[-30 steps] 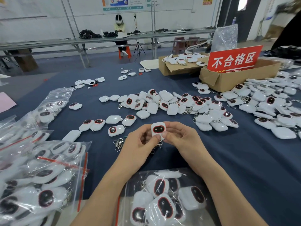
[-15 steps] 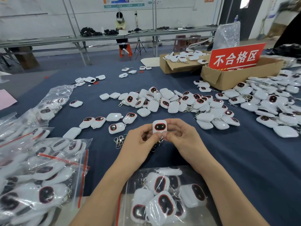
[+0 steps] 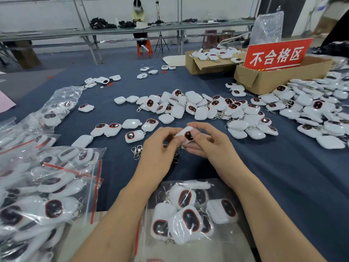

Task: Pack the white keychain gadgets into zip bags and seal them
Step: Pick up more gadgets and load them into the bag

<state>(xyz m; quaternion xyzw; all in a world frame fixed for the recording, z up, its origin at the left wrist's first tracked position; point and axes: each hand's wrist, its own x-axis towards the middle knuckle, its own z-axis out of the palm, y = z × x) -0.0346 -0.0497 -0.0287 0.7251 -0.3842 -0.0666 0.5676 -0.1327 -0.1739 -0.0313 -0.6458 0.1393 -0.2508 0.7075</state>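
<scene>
Since the earlier frame the held gadget (image 3: 186, 134) has tipped from upright and square-on to a slant, its dark face now angled down-right.

Head view: left hand (image 3: 160, 148) and right hand (image 3: 213, 146) meet above the blue cloth table (image 3: 283, 176), forearms converging from the near edge. Both pinch the gadget between thumb and curled fingertips; the left fingers are blurred.

Gadget: glossy white rounded-square shell, black oval window rimmed in red.

Filled zip bag (image 3: 226, 241), clear crinkled film, lies between the forearms. Loose pile (image 3: 207, 108) of gadgets sits beyond the hands. More filled bags (image 3: 88, 159), red-striped, lie at left.
</scene>
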